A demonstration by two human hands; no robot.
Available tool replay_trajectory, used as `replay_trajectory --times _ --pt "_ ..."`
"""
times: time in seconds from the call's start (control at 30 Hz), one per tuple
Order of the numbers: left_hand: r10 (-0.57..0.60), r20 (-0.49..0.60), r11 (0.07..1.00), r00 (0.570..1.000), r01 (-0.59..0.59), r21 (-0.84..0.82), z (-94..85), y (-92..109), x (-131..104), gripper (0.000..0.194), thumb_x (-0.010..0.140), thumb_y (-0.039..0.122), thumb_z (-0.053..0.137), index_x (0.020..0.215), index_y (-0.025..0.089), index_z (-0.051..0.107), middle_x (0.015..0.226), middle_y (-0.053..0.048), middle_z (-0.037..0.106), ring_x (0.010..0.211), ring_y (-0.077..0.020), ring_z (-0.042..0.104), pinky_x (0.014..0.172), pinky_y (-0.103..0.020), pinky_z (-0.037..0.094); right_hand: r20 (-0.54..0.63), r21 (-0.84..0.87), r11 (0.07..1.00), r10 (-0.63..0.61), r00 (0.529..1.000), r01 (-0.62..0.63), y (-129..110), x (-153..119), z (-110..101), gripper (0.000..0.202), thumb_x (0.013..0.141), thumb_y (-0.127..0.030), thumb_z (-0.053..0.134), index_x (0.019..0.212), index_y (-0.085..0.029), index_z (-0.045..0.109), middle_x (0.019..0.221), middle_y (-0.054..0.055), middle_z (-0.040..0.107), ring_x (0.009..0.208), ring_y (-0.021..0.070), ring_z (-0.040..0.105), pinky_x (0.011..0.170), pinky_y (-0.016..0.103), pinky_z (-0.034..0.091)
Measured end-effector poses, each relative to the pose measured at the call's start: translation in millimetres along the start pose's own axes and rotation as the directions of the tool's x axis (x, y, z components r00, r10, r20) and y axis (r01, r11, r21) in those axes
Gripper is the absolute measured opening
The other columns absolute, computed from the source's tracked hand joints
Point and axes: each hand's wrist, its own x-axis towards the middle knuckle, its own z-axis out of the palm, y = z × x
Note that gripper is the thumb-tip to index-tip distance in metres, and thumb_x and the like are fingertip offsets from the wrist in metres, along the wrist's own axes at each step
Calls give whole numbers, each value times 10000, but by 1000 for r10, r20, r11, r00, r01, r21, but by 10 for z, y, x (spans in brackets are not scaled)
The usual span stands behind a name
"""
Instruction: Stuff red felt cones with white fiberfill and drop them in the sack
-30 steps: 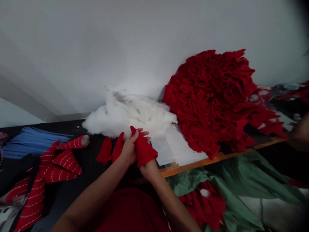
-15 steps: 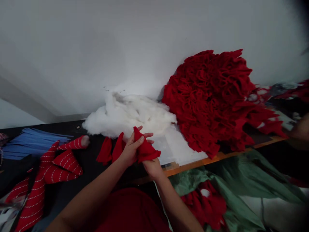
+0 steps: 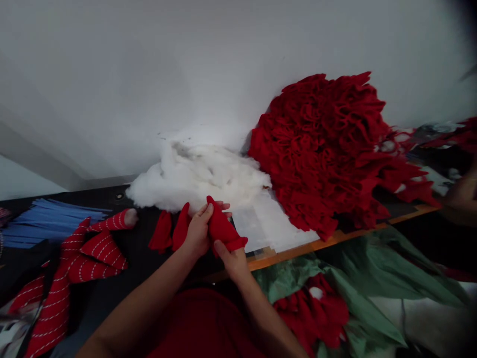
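Note:
A small red cone-shaped felt hat (image 3: 222,226) is between my hands at the table's front edge, its pointed tip up and to the left. My left hand (image 3: 200,229) grips it near the tip, with the thumb on the front and some fingers behind. Lower down, my right hand (image 3: 231,258) holds the wide open end, the thumb pressed on the near side and the other fingers hidden. Just left of my left hand stand two similar red cones (image 3: 161,232). Behind my hands lies a heap of white stuffing (image 3: 201,174).
A tall pile of red felt pieces (image 3: 316,149) leans on the wall at right. Red striped stuffed shapes (image 3: 95,256) and blue strips (image 3: 48,223) lie at left. Below the wooden edge (image 3: 335,242) hangs a green bag (image 3: 380,268) with red pieces. Another person's arm (image 3: 462,199) is at far right.
My right thumb has come round onto the near side of the hat's wide end. My left fingers have closed more around the upper part. The view has shifted slightly.

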Motion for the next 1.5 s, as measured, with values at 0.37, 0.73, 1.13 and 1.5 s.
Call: replay_trajectory --times 0.37,0.73,1.13,1.5 --pt "-136 270 990 953 124 61 31 -68 -204 387 783 382 530 1082 138 512 917 -123 663 897 -255 619 787 -387 466 95 303 917 241 966 -259 -46 17 -180 428 668 -368 648 1068 -228 592 1030 22 654 1031 218 567 938 395 410" --pt "43 73 999 996 -41 -29 44 -36 -77 261 731 247 611 965 158 538 923 -81 664 879 -216 624 775 -352 476 -135 278 952 171 976 -129 26 -4 -124 409 738 -374 597 1116 -220 568 1166 28 593 1114 206 515 1007 394 354" --pt "-193 284 981 939 188 45 78 -77 -205 398 763 368 561 1089 146 510 977 -129 651 887 -262 621 761 -387 476 81 569 766 310 947 -299 -221 -9 -73 382 566 -392 697 901 -232 606 948 15 678 1004 236 593 879 386 480" --pt "103 113 994 988 -100 -36 46 -13 -93 327 728 243 616 1038 217 515 941 -39 626 891 -174 594 813 -342 448 34 579 772 299 954 -262 -162 30 -76 384 626 -375 653 973 -215 621 1004 34 673 1029 227 582 880 384 481"
